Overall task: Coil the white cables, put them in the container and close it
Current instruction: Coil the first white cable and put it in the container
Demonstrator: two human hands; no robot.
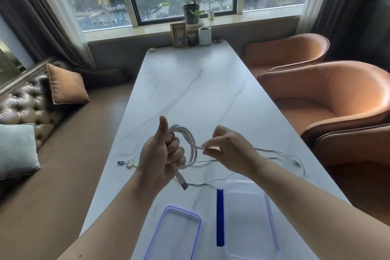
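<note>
The left hand grips the upright cable coil; the right hand, just beside it, pinches the loose strand running toward the table's right edge.

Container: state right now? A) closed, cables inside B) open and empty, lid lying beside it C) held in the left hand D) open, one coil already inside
B: the clear container sits open and empty, its blue-rimmed lid flat on the table to its left, while both hands hold the coil.
</note>
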